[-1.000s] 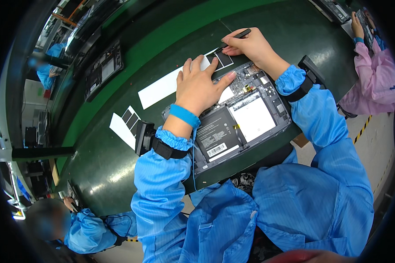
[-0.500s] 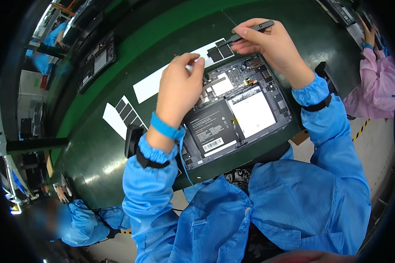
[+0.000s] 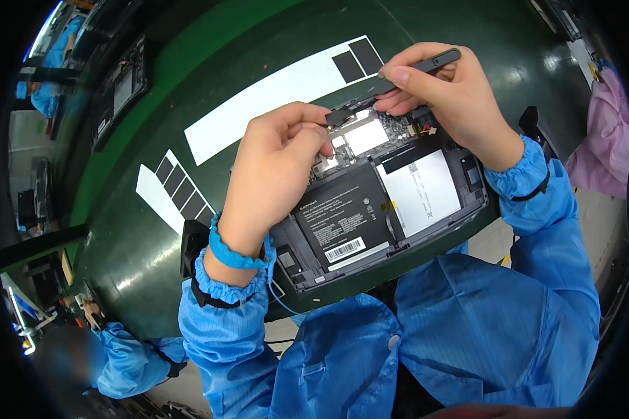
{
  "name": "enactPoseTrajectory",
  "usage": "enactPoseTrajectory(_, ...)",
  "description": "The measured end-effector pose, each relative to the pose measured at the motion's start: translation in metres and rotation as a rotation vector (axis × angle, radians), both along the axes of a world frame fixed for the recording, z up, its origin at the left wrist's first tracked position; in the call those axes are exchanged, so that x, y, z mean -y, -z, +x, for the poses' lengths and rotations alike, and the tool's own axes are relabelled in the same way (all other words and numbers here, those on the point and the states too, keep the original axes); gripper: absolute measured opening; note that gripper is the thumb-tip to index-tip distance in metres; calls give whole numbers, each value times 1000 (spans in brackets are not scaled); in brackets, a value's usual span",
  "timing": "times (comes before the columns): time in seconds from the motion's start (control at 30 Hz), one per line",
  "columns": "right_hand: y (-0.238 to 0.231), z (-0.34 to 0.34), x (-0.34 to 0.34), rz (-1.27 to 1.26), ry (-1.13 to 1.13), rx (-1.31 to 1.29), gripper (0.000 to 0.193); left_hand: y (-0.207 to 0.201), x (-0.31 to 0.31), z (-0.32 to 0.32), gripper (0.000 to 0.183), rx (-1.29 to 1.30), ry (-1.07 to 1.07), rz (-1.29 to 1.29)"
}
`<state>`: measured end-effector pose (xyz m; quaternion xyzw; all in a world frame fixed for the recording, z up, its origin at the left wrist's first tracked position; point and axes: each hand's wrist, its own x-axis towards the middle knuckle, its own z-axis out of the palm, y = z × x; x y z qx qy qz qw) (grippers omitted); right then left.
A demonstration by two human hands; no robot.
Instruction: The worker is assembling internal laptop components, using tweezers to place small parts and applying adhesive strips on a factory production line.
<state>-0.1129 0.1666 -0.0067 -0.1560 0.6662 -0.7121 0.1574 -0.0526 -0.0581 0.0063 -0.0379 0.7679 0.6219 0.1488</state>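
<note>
An opened flat electronic device (image 3: 307,279), like a laptop base, lies before me, with a circuit board (image 3: 391,129) along its far side. On its near side are a black labelled battery (image 3: 342,209) and a white panel (image 3: 426,192). My right hand (image 3: 461,98) grips black tweezers (image 3: 437,61), their tips pointing left over the board. Near the tips a small black sticker (image 3: 340,116) hovers at or just above the far edge. My left hand (image 3: 276,164) is curled, index fingertip against the sticker's left end; what its fingers hold is partly hidden.
Beyond the device lies a white backing strip (image 3: 258,105) with black rectangles at its right end. A smaller sheet (image 3: 175,188) of black pieces rests left. Another opened device (image 3: 122,91) stands far left. Co-workers in blue (image 3: 129,366) and pink (image 3: 597,143) are at the sides.
Both hands have come from the backing strip toward the device's circuit board. The tweezers have left the strip, and the black sticker now shows over the board. The view has shifted.
</note>
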Motion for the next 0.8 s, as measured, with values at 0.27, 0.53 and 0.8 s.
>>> enactPoseTrajectory(0.27,-2,-2,2,53,3,-28,19,-2,-11,-6,27,-15,-82,-173)
enactPoseTrajectory(0.53,-6,5,4,88,58,30,15,-1,-16,-11,27,-176,-49,-446)
enactPoseTrajectory(0.8,-9,7,7,150,89,18,13,1,-14,-14,26,-236,-21,-492)
